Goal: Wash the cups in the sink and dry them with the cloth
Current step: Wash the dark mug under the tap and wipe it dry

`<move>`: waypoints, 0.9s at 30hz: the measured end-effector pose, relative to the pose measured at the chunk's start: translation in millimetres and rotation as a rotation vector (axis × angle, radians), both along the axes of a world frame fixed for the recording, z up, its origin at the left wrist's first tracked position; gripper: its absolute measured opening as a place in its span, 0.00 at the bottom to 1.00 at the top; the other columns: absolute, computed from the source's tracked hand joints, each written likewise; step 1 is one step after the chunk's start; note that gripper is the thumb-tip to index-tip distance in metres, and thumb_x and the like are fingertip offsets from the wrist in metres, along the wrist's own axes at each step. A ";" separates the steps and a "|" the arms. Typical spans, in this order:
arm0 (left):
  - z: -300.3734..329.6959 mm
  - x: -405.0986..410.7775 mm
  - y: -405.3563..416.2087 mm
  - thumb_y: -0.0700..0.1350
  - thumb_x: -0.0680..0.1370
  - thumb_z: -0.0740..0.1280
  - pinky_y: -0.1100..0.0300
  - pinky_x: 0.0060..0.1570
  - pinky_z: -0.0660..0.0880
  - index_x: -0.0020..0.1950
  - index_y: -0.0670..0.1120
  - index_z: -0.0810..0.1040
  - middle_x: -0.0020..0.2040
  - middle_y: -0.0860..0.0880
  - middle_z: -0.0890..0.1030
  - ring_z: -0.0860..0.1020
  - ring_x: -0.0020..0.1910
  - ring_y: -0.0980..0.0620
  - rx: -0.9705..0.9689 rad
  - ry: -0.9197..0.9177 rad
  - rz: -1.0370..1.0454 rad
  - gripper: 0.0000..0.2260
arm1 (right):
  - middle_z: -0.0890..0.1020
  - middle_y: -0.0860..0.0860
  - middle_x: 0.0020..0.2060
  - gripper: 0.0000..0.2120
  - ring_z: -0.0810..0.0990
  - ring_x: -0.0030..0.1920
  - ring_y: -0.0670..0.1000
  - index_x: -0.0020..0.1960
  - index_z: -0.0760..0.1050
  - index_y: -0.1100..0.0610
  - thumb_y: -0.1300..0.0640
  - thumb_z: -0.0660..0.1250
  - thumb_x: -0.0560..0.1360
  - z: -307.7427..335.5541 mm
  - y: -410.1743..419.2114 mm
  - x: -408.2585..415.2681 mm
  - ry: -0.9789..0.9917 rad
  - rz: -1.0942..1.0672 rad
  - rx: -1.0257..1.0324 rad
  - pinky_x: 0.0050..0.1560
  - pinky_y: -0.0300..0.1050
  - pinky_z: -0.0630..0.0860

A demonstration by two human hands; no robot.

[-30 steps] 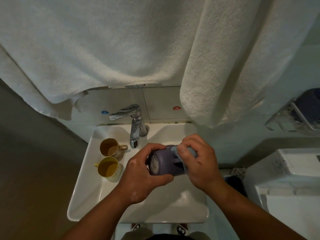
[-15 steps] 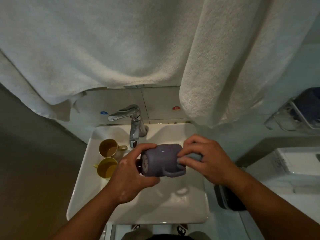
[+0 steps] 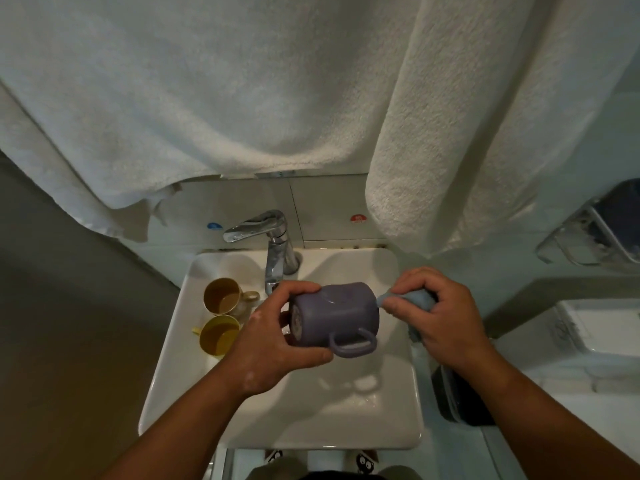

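Note:
A purple cup (image 3: 337,313) lies on its side above the white sink (image 3: 194,382), handle pointing toward me. My left hand (image 3: 277,344) grips it round the left end, thumb under, fingers over the top. To its right, my right hand (image 3: 438,317) holds a bunched light-blue cloth (image 3: 414,299), whose tip touches the cup's right end. A beige cup (image 3: 223,295) and a yellow cup (image 3: 219,335) stand upright on the sink's left ledge.
A chrome faucet (image 3: 273,244) rises at the sink's back, just behind the purple cup. White towels (image 3: 242,98) hang overhead across the whole upper view. A dark bin (image 3: 457,400) sits right of the sink, and a white toilet tank (image 3: 599,327) further right.
The cup has been turned so its handle faces me. My right hand with the cloth has slid off the cup's side to its right end.

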State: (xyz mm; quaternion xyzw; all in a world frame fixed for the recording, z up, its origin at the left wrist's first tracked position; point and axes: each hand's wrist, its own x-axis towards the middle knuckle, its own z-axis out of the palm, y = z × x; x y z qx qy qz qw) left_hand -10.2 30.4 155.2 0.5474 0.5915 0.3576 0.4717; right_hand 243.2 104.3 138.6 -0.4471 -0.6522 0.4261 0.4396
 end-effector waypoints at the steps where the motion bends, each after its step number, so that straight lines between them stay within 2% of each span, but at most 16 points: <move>1: -0.8 1.1 -0.3 0.41 0.63 0.85 0.54 0.47 0.84 0.63 0.67 0.73 0.60 0.67 0.74 0.79 0.59 0.58 0.001 -0.001 -0.004 0.37 | 0.82 0.48 0.40 0.09 0.82 0.43 0.51 0.40 0.80 0.54 0.57 0.80 0.66 2.8 -0.7 -1.7 0.029 -0.011 -0.015 0.45 0.39 0.77; 5: -4.5 5.3 -2.6 0.45 0.65 0.83 0.57 0.50 0.83 0.64 0.69 0.72 0.60 0.70 0.74 0.78 0.59 0.61 0.014 0.054 -0.031 0.35 | 0.81 0.45 0.42 0.09 0.81 0.45 0.49 0.43 0.79 0.50 0.59 0.78 0.70 17.1 -9.9 -17.4 0.025 -0.072 0.001 0.43 0.35 0.76; 9: -8.2 13.4 -3.7 0.44 0.65 0.83 0.64 0.49 0.81 0.71 0.68 0.67 0.60 0.70 0.75 0.77 0.60 0.66 0.026 0.067 0.006 0.42 | 0.79 0.43 0.45 0.07 0.80 0.48 0.46 0.45 0.79 0.49 0.55 0.77 0.73 23.0 -22.2 -39.3 -0.033 -0.129 0.030 0.45 0.32 0.76; 14: -11.5 14.5 -5.8 0.45 0.61 0.85 0.60 0.47 0.83 0.66 0.60 0.72 0.59 0.62 0.78 0.79 0.56 0.65 0.059 0.134 0.082 0.38 | 0.77 0.43 0.49 0.03 0.79 0.51 0.44 0.47 0.83 0.49 0.52 0.74 0.74 0.5 -40.3 -48.2 -0.245 0.016 0.189 0.51 0.32 0.75; 17: -13.3 15.4 -10.0 0.45 0.61 0.85 0.64 0.44 0.82 0.64 0.61 0.71 0.58 0.64 0.77 0.78 0.54 0.68 0.086 0.165 0.097 0.38 | 0.78 0.43 0.47 0.03 0.79 0.48 0.42 0.45 0.83 0.49 0.55 0.76 0.73 -3.0 -31.6 -40.8 -0.242 -0.110 0.088 0.49 0.30 0.75; 22: -15.6 19.6 -12.4 0.50 0.59 0.86 0.64 0.46 0.82 0.65 0.60 0.72 0.57 0.67 0.78 0.79 0.55 0.67 0.104 0.194 0.104 0.39 | 0.79 0.44 0.47 0.03 0.79 0.47 0.42 0.46 0.83 0.51 0.52 0.72 0.74 2.7 -40.6 -50.7 -0.282 0.006 0.165 0.49 0.26 0.73; 25: -16.8 17.0 -14.8 0.50 0.59 0.86 0.63 0.47 0.82 0.66 0.61 0.71 0.58 0.69 0.77 0.78 0.56 0.66 0.111 0.200 0.103 0.39 | 0.79 0.43 0.45 0.01 0.80 0.46 0.42 0.44 0.83 0.50 0.54 0.75 0.73 -2.7 -34.1 -38.1 -0.267 -0.048 0.147 0.47 0.29 0.75; 27: -16.2 19.7 -14.3 0.52 0.59 0.85 0.63 0.47 0.82 0.65 0.62 0.71 0.58 0.70 0.76 0.78 0.56 0.66 0.122 0.211 0.093 0.39 | 0.79 0.43 0.45 0.04 0.80 0.46 0.41 0.43 0.83 0.49 0.56 0.76 0.72 -3.7 -37.4 -37.1 -0.254 -0.081 0.128 0.46 0.28 0.74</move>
